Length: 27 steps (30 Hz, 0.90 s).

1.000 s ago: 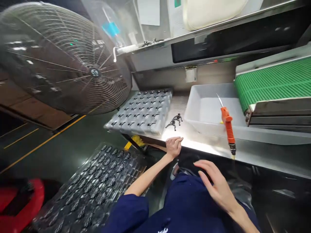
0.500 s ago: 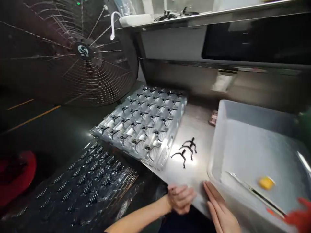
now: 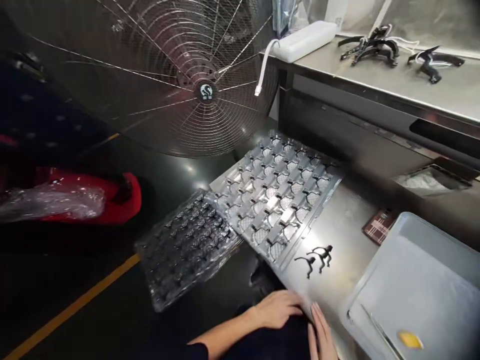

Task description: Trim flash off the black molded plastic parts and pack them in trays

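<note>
My left hand (image 3: 278, 307) rests at the front edge of the metal table (image 3: 339, 295), its fingers loosely extended and holding nothing. Close beside it, my right hand (image 3: 321, 336) lies along the same edge with fingers straight, also holding nothing. Beyond the hands are several small black branched parts (image 3: 321, 257) on the metal top. Left of those sits a clear plastic tray (image 3: 300, 242) with rows of pockets, a black part in many of them. A dark-looking clear tray (image 3: 180, 250) sits lower, off the table's left side.
To the right stands a white bin (image 3: 423, 275) with a yellow piece (image 3: 410, 339) and a thin metal tool (image 3: 380, 327) inside. A plaid phone-like object (image 3: 380, 226) lies behind it. A large fan (image 3: 206, 91) stands at back left; a shelf (image 3: 318, 70) runs above the table.
The view has swung left, so the trays and parts appear further right and the red object shows more. My left hand has uncurled from a loose fist. The parts stay on the table.
</note>
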Available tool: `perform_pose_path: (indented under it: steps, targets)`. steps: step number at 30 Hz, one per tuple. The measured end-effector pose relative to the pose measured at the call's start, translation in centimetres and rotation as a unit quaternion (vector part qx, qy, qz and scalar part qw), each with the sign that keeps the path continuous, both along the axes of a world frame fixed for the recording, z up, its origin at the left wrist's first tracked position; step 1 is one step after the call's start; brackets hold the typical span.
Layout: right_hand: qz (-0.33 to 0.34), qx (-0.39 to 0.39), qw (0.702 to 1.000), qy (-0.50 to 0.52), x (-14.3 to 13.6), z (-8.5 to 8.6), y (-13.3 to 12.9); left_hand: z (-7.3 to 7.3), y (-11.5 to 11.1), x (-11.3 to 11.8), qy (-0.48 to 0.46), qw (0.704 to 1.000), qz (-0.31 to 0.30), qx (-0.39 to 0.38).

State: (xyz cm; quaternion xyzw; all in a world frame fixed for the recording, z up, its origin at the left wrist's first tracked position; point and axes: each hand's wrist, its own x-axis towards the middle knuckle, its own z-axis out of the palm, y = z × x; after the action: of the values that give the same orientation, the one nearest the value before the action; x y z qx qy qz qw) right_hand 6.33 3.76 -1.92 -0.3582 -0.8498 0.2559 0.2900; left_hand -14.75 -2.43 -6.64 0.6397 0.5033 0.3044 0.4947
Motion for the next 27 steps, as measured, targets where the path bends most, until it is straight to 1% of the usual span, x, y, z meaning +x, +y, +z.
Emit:
perform_pose_path:
  steps: [1, 2, 3, 4, 6, 7, 9, 11, 12, 14, 16, 18, 20, 22, 25, 27]
  targets:
    - [0.014, 0.002, 1.0, 0.001, -2.1, 1.1, -0.2, 1.4, -0.6, -1.0, -0.03, 0.997, 0.05, -0.049]
    - [0.025, -0.002, 1.0, -0.006, -4.5, 1.9, -0.1, 2.5, -1.1, -2.2, -0.056, 0.988, 0.108, -0.098]
    - [0.03, -0.007, 0.999, -0.018, -7.0, 2.3, 0.3, 3.3, -1.6, -3.5, -0.081, 0.971, 0.172, -0.147]
    - [0.036, -0.011, 0.999, -0.031, -9.6, 2.3, 0.9, 3.9, -1.9, -4.9, -0.108, 0.947, 0.235, -0.193]
    - [0.042, -0.024, 0.996, -0.074, -14.4, 1.6, 2.3, 4.6, -1.8, -8.2, -0.165, 0.883, 0.35, -0.266]
    - [0.047, -0.028, 0.994, -0.096, -16.3, 1.1, 3.0, 4.8, -1.4, -9.8, -0.192, 0.848, 0.4, -0.29]
    - [0.063, -0.03, 0.988, -0.141, -19.2, 0.5, 4.0, 5.3, 0.2, -12.9, -0.246, 0.777, 0.487, -0.314]
    - [0.074, -0.027, 0.98, -0.182, -20.8, 0.3, 4.6, 5.8, 2.3, -15.2, -0.298, 0.714, 0.547, -0.318]
    - [0.077, -0.025, 0.976, -0.202, -21.3, 0.4, 4.8, 6.2, 3.3, -15.9, -0.324, 0.686, 0.569, -0.316]
    - [0.085, -0.022, 0.967, -0.24, -22.3, 0.6, 5.1, 6.8, 4.9, -16.8, -0.372, 0.637, 0.599, -0.311]
    - [0.103, -0.022, 0.956, -0.274, -23.1, 0.6, 5.5, 7.4, 5.8, -16.8, -0.407, 0.6, 0.618, -0.304]
    - [0.127, -0.025, 0.945, -0.3, -23.8, 0.7, 6.1, 8.0, 6.0, -16.4, -0.429, 0.572, 0.632, -0.298]
    - [0.148, -0.026, 0.936, -0.317, -24.3, 0.9, 6.7, 8.7, 6.0, -16.0, -0.443, 0.551, 0.643, -0.294]
    - [0.16, -0.023, 0.931, -0.328, -24.4, 1.4, 7.0, 9.4, 5.9, -15.7, -0.453, 0.537, 0.649, -0.291]
    - [0.167, -0.017, 0.926, -0.338, -24.1, 2.2, 7.2, 10.4, 5.9, -15.6, -0.464, 0.528, 0.648, -0.294]
    - [0.169, -0.017, 0.924, -0.342, -23.7, 2.6, 7.2, 10.8, 5.9, -15.6, -0.47, 0.522, 0.645, -0.3]
